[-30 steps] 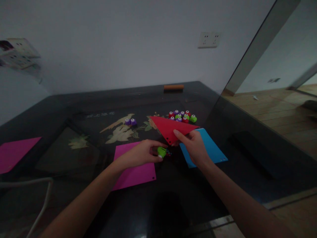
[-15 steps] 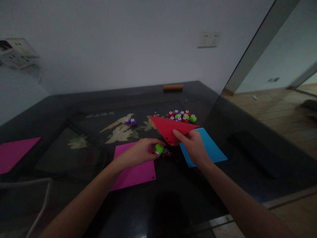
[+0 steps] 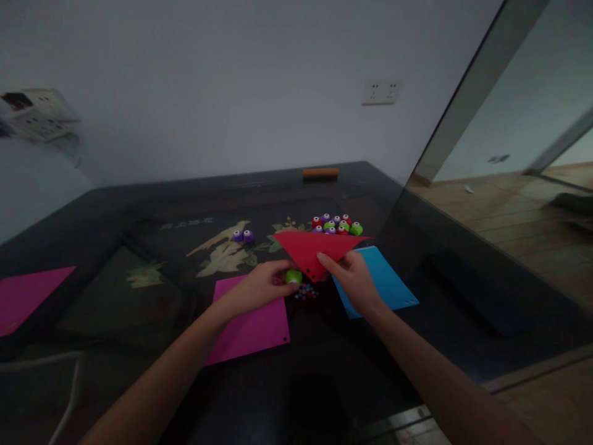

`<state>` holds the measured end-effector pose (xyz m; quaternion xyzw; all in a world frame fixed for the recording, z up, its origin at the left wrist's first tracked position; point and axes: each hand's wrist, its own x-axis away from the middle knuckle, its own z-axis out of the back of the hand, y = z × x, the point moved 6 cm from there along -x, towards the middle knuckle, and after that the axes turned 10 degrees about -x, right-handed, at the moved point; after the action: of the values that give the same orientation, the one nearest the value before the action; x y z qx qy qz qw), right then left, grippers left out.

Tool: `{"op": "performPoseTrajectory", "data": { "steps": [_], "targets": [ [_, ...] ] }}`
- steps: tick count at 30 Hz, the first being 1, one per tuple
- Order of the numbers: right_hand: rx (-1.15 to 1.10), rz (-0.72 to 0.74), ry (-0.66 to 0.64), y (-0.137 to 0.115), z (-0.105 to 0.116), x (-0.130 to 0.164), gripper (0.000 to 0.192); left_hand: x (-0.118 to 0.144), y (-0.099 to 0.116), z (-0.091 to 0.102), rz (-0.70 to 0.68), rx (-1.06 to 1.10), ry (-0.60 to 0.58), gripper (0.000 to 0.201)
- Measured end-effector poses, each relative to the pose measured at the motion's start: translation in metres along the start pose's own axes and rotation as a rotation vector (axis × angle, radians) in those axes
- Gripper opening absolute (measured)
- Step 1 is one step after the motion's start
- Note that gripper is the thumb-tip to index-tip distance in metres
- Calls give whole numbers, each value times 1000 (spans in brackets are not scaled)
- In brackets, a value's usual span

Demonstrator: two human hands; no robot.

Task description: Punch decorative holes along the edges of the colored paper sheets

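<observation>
My left hand (image 3: 266, 285) is closed around a small green hole punch (image 3: 293, 277) with an eye on it, held low over the table. My right hand (image 3: 353, 275) pinches a red sheet (image 3: 317, 248), folded to a triangle, by its near corner. Dark round holes mark that corner, close beside the punch. Below the punch lie scattered tiny coloured paper dots (image 3: 306, 293). Under my left hand is a magenta sheet (image 3: 252, 330) with a hole at its near right corner. A blue sheet (image 3: 386, 278) with holes at one corner lies partly beneath my right hand.
Behind the red sheet sits a cluster of red, green and purple hole punches (image 3: 343, 224). Two purple punches (image 3: 243, 236) stand farther left. Another magenta sheet (image 3: 32, 296) lies at far left, a brown cylinder (image 3: 320, 173) at the table's back edge, a dark flat object (image 3: 477, 290) at right.
The view has tilted up slightly. The red sheet is tipped flatter, its corner nearer the green punch, which has turned a little in my left hand. More paper dots show below it.
</observation>
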<state>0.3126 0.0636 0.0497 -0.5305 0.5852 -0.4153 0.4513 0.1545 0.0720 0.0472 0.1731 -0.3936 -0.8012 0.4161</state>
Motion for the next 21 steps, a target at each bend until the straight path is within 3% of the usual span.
{"op": "performPoseTrajectory", "data": {
  "steps": [5,8,13,17,21],
  "targets": [
    [-22,19,-12,-2,0,-1,32,1,4,5,22,208,32,32],
    [-89,42,-9,-2,2,-4,37,2,2,7,119,403,56,30],
    [-162,122,126,-2,20,-14,39,4,0,13,177,718,143,32],
    [-215,192,225,-9,40,-21,35,5,-1,20,147,701,206,38],
    [-246,248,309,-22,55,-23,32,6,2,20,92,648,195,37]
  ]
}}
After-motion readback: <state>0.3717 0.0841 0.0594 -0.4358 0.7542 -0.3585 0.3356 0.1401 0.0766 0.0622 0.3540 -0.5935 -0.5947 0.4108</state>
